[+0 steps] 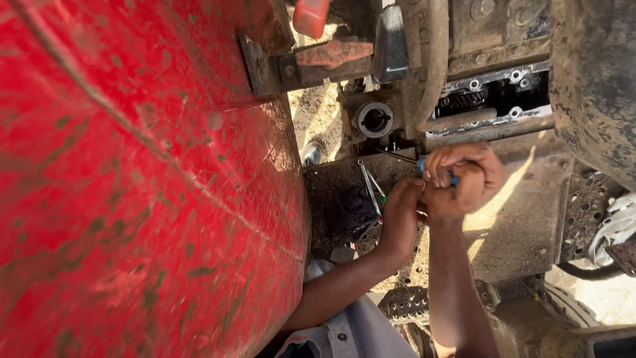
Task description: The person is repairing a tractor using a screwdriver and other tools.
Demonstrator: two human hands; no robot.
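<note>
Blue-handled, a screwdriver [437, 174] is gripped in the right hand [464, 179], fingers wrapped tight round the handle, its thin dark shaft pointing left and up toward the round grey port [375, 119] of a mud-caked tractor's housing. The left hand [403, 215] sits just below and left of the right, touching it; its fingers are curled narrow near the tool's handle, though whether they hold anything cannot be told. Judging by the grip, the step in hand is prying or turning something low on the housing, just below the port; a next move would call for a steady push along the shaft without slipping off the grimy metal. Left of the screwdriver, a pair of bright metal spanners [371, 185] lies on the dirty footplate [523, 219], beside a dark cloth [354, 212]. Right of the port, an opened cover [493, 99] shows gears and a row of bolt heads. A scuffed red fender [132, 185] fills everything left of the port. No packages, labels or signs are visible; a red lever knob [310, 16] sits above.
</note>
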